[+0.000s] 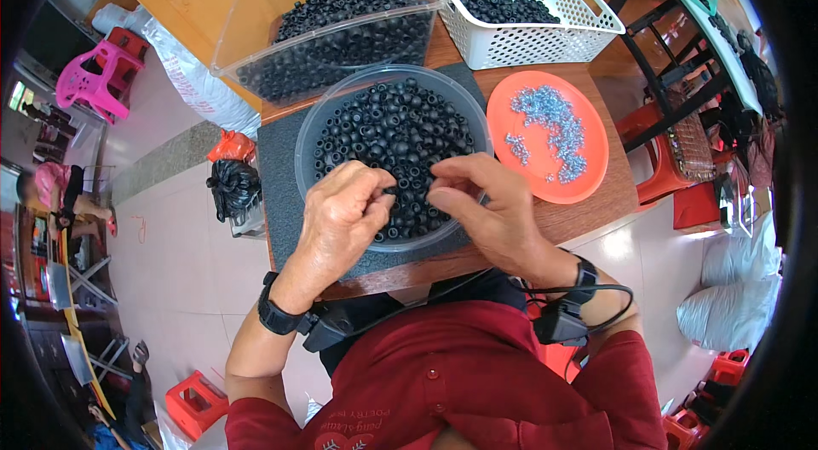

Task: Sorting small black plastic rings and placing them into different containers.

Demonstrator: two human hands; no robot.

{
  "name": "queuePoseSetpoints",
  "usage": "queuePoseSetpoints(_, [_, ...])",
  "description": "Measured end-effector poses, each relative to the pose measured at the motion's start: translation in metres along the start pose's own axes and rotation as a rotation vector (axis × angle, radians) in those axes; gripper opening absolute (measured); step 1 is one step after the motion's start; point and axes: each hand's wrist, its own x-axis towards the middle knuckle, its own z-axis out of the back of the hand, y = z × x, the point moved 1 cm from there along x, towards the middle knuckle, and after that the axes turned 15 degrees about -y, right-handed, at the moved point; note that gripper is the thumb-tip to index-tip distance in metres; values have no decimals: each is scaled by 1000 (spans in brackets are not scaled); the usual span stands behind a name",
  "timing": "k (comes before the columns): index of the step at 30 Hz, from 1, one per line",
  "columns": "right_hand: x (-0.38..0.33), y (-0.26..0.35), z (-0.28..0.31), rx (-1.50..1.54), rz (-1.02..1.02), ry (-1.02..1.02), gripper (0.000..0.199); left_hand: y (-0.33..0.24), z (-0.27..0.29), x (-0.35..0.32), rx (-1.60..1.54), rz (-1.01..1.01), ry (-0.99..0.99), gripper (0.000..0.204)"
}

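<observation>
Both my hands are over a round clear tub (307,122) heaped with small round hollow black plastic pieces (400,122). My left hand (341,211) is at the tub's near left, with thumb and forefinger closed in a pinch; whatever is between the tips blends with the black pieces behind. My right hand (490,207) reaches in from the right, its thumb and forefinger apart at the tips, with black pieces showing in the gap. Beside it on the right lies an orange-red plate (528,109) bearing many tiny shiny bluish-silver parts (567,135).
Behind the tub stand a clear rectangular bin (247,41) and a white perforated basket (528,45), both with more black pieces. A dark mat (277,160) lies under the tub on the wooden table (613,181). A dark chair (665,49) stands at the right.
</observation>
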Motion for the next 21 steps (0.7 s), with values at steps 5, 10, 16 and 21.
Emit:
queuePoseSetpoints(5, [-9,-5,-29,292,-376,34,19,-10,-11,-4,-10,-175,-106,21])
queuePoseSetpoints(10, [-13,-6,-30,342,-464,27,16,-12,-7,-9,-88,28,-97,24])
queuePoseSetpoints(16, [-3,-10,-11,69,-185,-105,17,24,10,7,165,38,-109,23])
queuePoseSetpoints(21, [0,-15,-6,-50,-19,-126,17,33,2,9,220,-14,-13,18])
